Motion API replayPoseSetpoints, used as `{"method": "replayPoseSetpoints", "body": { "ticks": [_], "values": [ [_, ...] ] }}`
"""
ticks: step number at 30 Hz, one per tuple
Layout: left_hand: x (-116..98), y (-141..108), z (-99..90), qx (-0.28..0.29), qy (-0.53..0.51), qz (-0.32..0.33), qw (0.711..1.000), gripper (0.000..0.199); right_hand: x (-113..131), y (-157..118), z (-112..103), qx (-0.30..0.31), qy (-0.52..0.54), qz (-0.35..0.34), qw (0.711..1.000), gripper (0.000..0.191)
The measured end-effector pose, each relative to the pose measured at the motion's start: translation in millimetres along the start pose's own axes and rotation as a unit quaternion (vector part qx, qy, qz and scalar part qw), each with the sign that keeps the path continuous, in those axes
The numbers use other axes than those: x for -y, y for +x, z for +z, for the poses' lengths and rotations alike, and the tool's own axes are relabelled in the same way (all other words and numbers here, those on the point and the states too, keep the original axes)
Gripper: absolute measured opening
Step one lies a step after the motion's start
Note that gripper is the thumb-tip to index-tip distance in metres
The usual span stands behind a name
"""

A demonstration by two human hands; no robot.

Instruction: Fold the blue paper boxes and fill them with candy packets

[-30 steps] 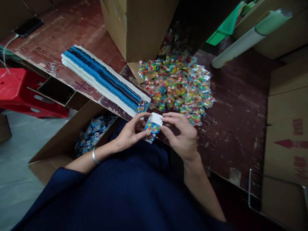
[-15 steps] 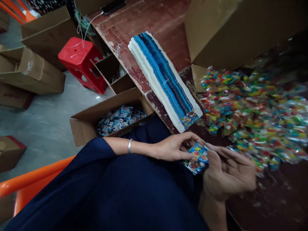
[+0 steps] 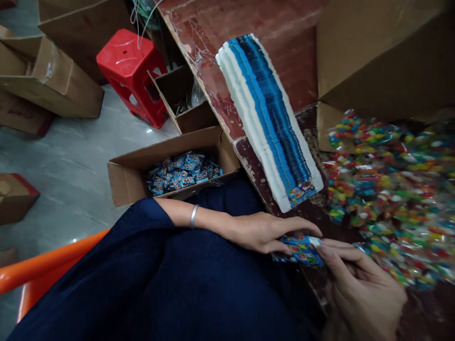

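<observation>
Over my lap, both hands hold a small blue printed candy box (image 3: 304, 250). My left hand (image 3: 261, 232), with a silver bangle at the wrist, grips its left end between thumb and fingers. At the other end, where a pale flap shows, the thumb and fingers of my right hand (image 3: 366, 284) pinch the box. Whether anything is inside it is hidden. Just beyond my hands, a long row of flat blue-and-white cartons (image 3: 263, 118) lies stacked on the table. To the right is a heap of clear packets of colourful candies (image 3: 394, 189).
A cardboard box (image 3: 124, 182) of small filled blue boxes (image 3: 185, 171) stands left of the reddish-brown table (image 3: 209, 28). Behind it are a smaller open carton (image 3: 195, 116) and a red stool (image 3: 128, 54). A large carton (image 3: 377, 52) stands at back right. An orange chair arm (image 3: 53, 258) is beside me.
The view has shifted, so the table things appear farther right. The box in my hands has turned from its broad printed face to a side with a pale end flap; both hands still hold it.
</observation>
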State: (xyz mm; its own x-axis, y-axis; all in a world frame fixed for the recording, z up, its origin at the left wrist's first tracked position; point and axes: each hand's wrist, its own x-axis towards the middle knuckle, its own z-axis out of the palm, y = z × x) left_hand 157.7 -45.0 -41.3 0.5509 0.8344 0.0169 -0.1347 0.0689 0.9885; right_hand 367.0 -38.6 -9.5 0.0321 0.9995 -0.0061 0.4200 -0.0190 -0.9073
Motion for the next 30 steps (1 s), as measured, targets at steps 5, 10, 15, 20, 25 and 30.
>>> {"method": "replayPoseSetpoints", "body": {
  "ticks": [5, 10, 15, 20, 25, 30],
  "values": [
    [12, -5, -5.0, -0.007, -0.05, 0.0, 0.999, 0.056, 5, -5, 14, -0.019, -0.029, -0.039, 0.999, 0.024],
    [4, -23, -33.6, -0.016, 0.048, -0.005, 0.999, 0.038, 6, -4, 26, 0.087, -0.092, -0.172, 0.977, 0.016],
    [-10, -52, -99.8, -0.014, 0.357, -0.077, 0.931, 0.04, -15, 30, 38, 0.049, -0.214, -0.294, 0.93, 0.045],
    [-19, -63, -121.3, -0.057, 0.45, -0.13, 0.882, 0.049, -30, 53, 49, 0.078, -0.271, -0.293, 0.914, 0.036],
    [-24, -40, -83.5, -0.038, 0.191, -0.104, 0.975, 0.027, -28, 47, 39, 0.085, -0.231, -0.303, 0.921, 0.008],
    [-8, 0, -29.7, -0.099, -0.28, -0.166, 0.94, 0.052, -13, 15, 25, -0.019, -0.219, -0.401, 0.89, 0.023]
  ]
}}
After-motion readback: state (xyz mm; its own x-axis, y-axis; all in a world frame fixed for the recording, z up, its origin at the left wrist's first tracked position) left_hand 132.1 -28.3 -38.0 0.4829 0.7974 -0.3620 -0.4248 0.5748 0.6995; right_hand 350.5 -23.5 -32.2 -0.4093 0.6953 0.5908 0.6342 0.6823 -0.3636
